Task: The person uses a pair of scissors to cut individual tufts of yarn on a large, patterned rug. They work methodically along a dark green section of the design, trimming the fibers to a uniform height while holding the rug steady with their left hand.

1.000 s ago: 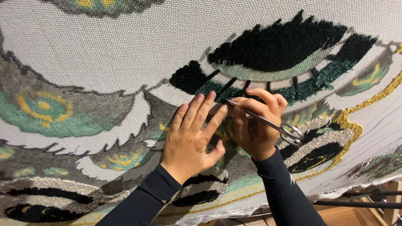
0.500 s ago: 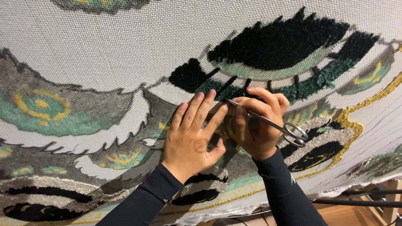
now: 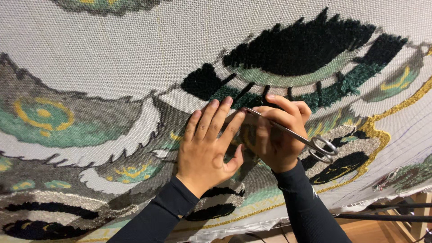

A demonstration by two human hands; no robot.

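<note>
L hand (image 3: 204, 150) lies flat on the rug cloth (image 3: 135, 58), fingers spread and pressed against it, released, gripping nothing; it sits just left of the scissors (image 3: 288, 131), fingertips nearly touching the blade tips. R hand (image 3: 276, 135) is clenched round the scissors w/ the metal shaft crossing over its knuckles; the loop handles (image 3: 325, 149) stick out at the scissors' lower-right end, free of the fingers, and the tips point up-left into the small gap betw. the two hands. Can't tell if the blades are parted, too thin to read. The cloth is stretched on a frame and fills the view. As for progress, judged from how it lies: the dark tufted patch (image 3: 301, 45) above the scissors looks filled w/ thick pile, same for the green tufted band (image 3: 333, 92) up-right of them and the gold outline (image 3: 378, 130) right of the handles. Left of the scissors the grey and green shapes (image 3: 40, 117) look flatter, prob. printed or short stitch, not raised. The big pale area above-left of the scissors is bare weave, so a lot seems unfilled. Below-right of the scissors the cloth edge hangs loose over a wooden frame (image 3: 418, 207) w/ dark bars (image 3: 387, 217). Trimming seems to be at one spot only, near the blade tips.
</note>
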